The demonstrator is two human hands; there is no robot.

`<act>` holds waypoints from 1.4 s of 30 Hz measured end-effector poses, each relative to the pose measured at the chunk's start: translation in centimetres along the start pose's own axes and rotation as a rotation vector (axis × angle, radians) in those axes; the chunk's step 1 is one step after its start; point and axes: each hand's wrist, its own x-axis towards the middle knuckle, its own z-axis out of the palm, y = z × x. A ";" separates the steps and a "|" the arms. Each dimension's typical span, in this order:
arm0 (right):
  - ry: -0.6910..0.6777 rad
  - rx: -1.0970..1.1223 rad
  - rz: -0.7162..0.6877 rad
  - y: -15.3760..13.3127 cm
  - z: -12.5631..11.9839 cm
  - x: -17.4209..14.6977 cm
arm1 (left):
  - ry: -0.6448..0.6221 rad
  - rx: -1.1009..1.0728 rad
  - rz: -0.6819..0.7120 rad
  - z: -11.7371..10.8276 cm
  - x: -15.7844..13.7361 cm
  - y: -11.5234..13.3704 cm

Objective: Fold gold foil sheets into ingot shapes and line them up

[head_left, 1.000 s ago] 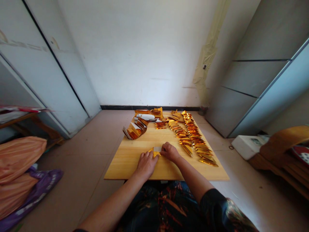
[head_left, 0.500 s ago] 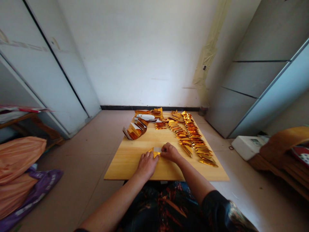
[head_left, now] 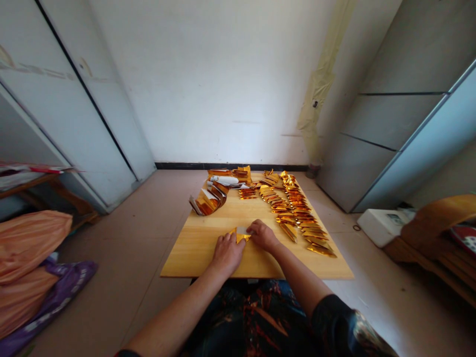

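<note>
A partly folded sheet of gold foil paper (head_left: 241,237) lies on the wooden board, its pale grey back showing at the top. My left hand (head_left: 229,250) presses on its left and lower side, fingers closed over the foil. At the right edge, my right hand (head_left: 263,235) pinches the sheet with bent fingertips. Rows of folded gold foil pieces (head_left: 297,203) stand to the right of my hands. Beyond my left hand sits a curled stack of foil sheets (head_left: 210,198).
The wooden board (head_left: 193,248) carries more foil bundles (head_left: 243,173) and a white roll (head_left: 225,180) at its far edge. A grey refrigerator (head_left: 372,134) stands right, a white cabinet (head_left: 111,124) left. Orange and purple bags (head_left: 33,248) lie on the left floor.
My right hand has shifted very slightly to the left and inward over the foil paper. My left hand stays nearly in place; the other pieces have not moved.
</note>
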 end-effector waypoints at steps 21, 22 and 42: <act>0.011 -0.237 -0.179 -2.3 0.6 -3.3 | 0.133 -0.391 -0.046 2.1 2.4 -3.7; 0.011 -0.251 -0.203 -2.3 0.5 -3.4 | 0.133 -0.405 -0.025 2.1 2.6 -4.0; -0.015 -0.305 -0.155 -3.6 0.7 -3.1 | 0.106 -0.295 0.078 2.0 2.5 -4.3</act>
